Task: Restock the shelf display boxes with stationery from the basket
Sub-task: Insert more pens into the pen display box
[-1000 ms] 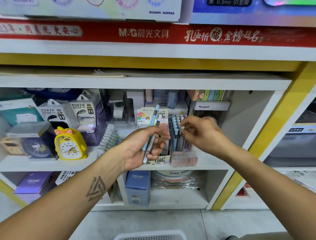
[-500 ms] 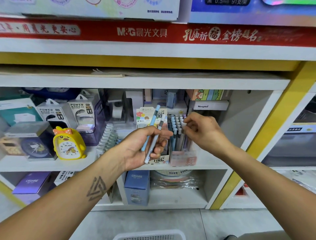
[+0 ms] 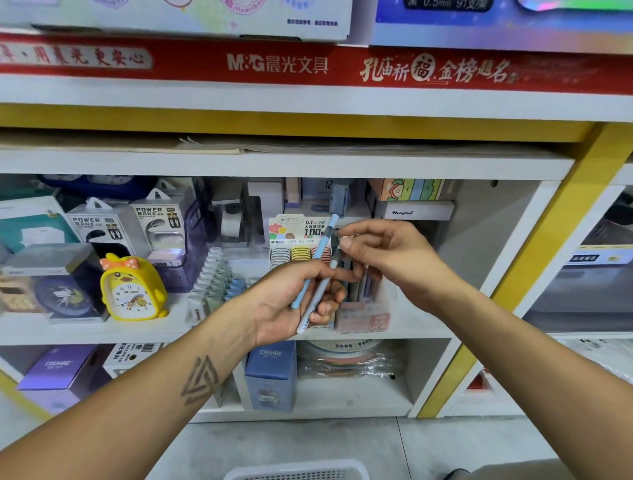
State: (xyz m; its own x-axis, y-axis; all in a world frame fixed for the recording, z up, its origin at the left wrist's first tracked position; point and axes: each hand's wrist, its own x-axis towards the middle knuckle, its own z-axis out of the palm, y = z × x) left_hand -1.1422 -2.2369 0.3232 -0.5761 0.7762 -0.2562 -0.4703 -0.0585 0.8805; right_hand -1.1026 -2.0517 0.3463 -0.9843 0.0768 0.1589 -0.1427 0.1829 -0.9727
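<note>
Two slim pens, one light blue (image 3: 313, 262) and one white (image 3: 317, 296), are gripped in the left hand (image 3: 291, 301) before the white shelf (image 3: 239, 329). The white pen's upper end is pinched by the right hand (image 3: 387, 260), above the clear plastic pen display box (image 3: 363, 315).

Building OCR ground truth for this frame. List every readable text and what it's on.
"M&G 晨光文具": red banner
"孔庙祈福 金榜题名": same banner, right part
"POWER BANK": two hanging packs
"0.7mm/HB", "100": lead refill box
"Henghui": white box
"CRUHRE": blue box, purple box
"0.5mm": top box, partly cut off
Clock dial numerals: "12", "6" legible
Banner left text, pen prints, barcodes: too blurred.
</note>
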